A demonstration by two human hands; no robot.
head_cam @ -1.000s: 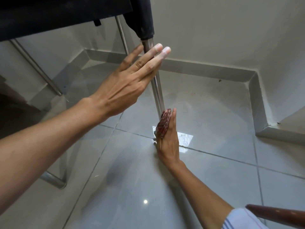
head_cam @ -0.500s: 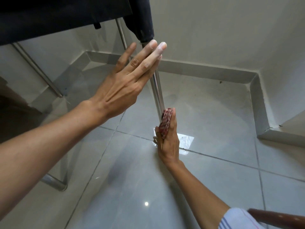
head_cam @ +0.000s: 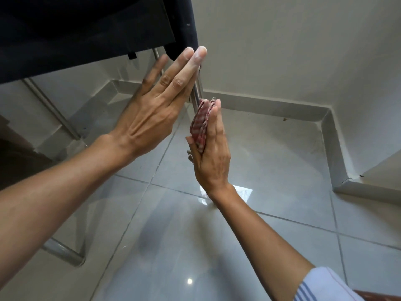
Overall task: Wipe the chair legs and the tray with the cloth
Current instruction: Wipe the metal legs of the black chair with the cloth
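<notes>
Glossy pale grey tiled floor (head_cam: 282, 170) crossed by thin dark grout lines, with a bright square reflection (head_cam: 243, 193) and a small round glint (head_cam: 189, 281) on its surface. Off-white plaster wall (head_cam: 293, 51) behind, edged by a grey tile skirting (head_cam: 271, 109) turning a corner at right. Dark speck (head_cam: 285, 119) near that skirting. Reddish-brown wooden piece (head_cam: 377, 296) at bottom right.

Your right hand (head_cam: 213, 155) presses a folded red checked cloth (head_cam: 199, 127) flat against the chrome chair leg (head_cam: 197, 92); your left hand (head_cam: 156, 109) lies open against the same leg higher up, fingers straight, just under the dark seat (head_cam: 82, 31); glossy grey floor tiles (head_cam: 282, 170) lie below.
</notes>
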